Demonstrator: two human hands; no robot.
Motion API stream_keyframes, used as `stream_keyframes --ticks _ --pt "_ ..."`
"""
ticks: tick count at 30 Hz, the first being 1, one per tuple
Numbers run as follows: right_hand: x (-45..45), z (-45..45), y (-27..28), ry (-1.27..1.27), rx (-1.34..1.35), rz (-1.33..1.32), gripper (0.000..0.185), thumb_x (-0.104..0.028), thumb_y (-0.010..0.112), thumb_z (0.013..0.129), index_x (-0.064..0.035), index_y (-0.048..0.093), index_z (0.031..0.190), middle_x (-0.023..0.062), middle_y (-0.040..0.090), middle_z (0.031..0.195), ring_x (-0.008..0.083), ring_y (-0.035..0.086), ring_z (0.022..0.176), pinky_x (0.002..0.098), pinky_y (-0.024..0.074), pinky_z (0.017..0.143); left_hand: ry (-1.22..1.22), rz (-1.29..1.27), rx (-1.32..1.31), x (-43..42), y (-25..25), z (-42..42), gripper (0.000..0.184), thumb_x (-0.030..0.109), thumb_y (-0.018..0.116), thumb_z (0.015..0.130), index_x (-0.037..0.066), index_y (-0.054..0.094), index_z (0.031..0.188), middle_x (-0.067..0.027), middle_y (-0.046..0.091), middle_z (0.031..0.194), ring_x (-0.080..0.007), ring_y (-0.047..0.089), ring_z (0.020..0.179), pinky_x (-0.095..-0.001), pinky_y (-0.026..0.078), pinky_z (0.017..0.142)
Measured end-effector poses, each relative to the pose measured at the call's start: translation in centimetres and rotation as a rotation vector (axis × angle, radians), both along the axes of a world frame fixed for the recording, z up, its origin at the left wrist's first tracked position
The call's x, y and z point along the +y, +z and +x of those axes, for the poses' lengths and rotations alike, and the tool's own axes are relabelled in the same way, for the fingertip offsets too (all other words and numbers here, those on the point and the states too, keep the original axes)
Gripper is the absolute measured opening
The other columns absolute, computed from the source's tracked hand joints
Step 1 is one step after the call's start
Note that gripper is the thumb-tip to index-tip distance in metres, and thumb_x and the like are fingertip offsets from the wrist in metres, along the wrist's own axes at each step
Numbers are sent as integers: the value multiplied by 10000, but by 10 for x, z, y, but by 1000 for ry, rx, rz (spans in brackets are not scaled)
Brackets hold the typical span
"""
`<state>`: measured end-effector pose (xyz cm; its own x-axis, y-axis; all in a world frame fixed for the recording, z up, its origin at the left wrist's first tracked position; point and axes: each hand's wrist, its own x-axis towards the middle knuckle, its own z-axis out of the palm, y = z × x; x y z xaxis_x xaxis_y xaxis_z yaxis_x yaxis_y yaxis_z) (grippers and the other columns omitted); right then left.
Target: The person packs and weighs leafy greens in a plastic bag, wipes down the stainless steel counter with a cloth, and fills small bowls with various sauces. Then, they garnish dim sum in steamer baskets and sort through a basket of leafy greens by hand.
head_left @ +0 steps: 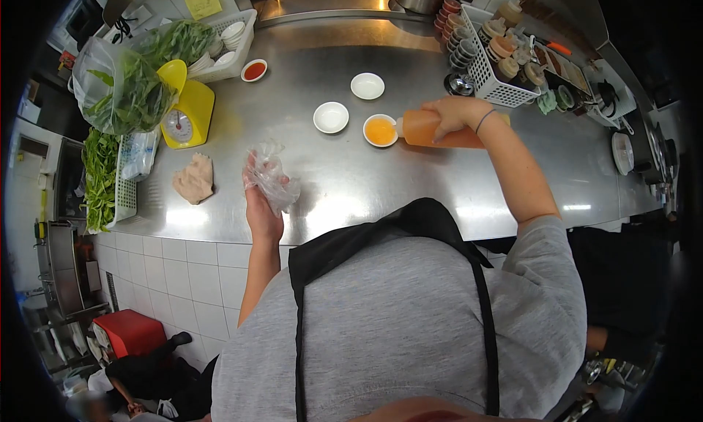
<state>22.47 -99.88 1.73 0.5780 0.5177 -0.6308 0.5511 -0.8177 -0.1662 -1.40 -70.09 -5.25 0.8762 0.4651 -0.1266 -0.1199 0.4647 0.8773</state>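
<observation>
My right hand [452,117] is wrapped round an orange squeeze bottle [421,129], tilted on its side. The bottle's nozzle is over the right edge of a small white dish [380,131] that holds orange sauce. Crumpled clear plastic [277,184] lies in my left hand [260,195], whose fingers are partly hidden by it. Two white dishes without sauce, one [331,118] to the left and one [367,86] behind, are near the sauce dish. Farther left, a dish of red sauce [254,71] rests on the steel counter [329,173].
A yellow scale [192,114], a bag of green leaves [121,92] and a beige cloth [194,179] are at left. A white basket of bottles [498,89] sits at back right. Another person [146,385] is at lower left.
</observation>
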Motion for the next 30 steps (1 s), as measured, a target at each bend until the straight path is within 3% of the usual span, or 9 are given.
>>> stream_keyframes --ticks 9,13,17,21,24,26,27,29,30 --pt "-51 -14 -34 -232 382 694 754 -247 769 642 -72 394 1272 74 527 1153 160 486 1037 276 377 905 7 49 18 -14 2 3 492 406 270 958 148 303 1376 -44 443 1162 -163 461 970 -308 403 866" --pt "-65 -12 -14 -264 347 828 807 -218 779 630 -61 366 1305 71 509 1192 160 469 1083 281 354 944 13 76 48 -29 7 7 498 405 265 957 154 269 1387 -53 431 1172 -168 479 888 -322 428 812" --pt "-85 20 16 -325 220 1311 883 -180 791 617 -52 311 1346 61 457 1270 169 412 1183 304 308 1010 44 69 74 -50 14 14 493 391 264 957 153 260 1388 -54 431 1161 -171 489 843 -328 443 782" --pt "-99 90 56 -449 -175 1678 646 -125 781 639 -43 454 1190 55 561 1111 154 523 1041 305 418 903 -2 109 56 -58 7 11 516 450 272 952 161 292 1378 -48 424 1199 -160 435 1019 -304 376 887" --pt "-102 167 75 -432 -442 1923 683 -166 818 579 -29 426 1121 109 558 1063 212 531 1034 334 445 872 5 143 72 -64 4 10 514 450 278 950 160 298 1375 -48 425 1200 -159 434 1026 -304 374 891" --pt "-98 204 83 -636 -767 2135 513 -212 645 740 -64 458 1194 133 497 1200 296 463 1133 357 346 987 57 142 115 -67 3 9 524 467 294 941 167 304 1371 -45 428 1193 -160 439 1013 -304 375 889" --pt "-97 210 84 -634 -765 2141 513 -212 645 740 -64 458 1194 133 497 1200 296 463 1133 357 346 987 60 147 112 -68 3 7 524 467 294 941 167 304 1371 -45 428 1193 -160 439 1013 -304 375 889" --pt "-95 222 84 -952 -1175 1511 470 -222 659 732 -95 507 1158 133 445 1260 328 396 1192 445 275 1028 70 138 138 -69 5 5 523 479 317 931 188 313 1365 -39 429 1180 -168 456 966 -310 395 866" --pt "-98 236 76 -954 -1174 1520 470 -222 659 732 -95 507 1158 133 445 1260 328 396 1192 445 275 1028 72 144 134 -70 6 5 523 479 317 931 188 313 1365 -39 429 1180 -168 456 966 -310 395 866"
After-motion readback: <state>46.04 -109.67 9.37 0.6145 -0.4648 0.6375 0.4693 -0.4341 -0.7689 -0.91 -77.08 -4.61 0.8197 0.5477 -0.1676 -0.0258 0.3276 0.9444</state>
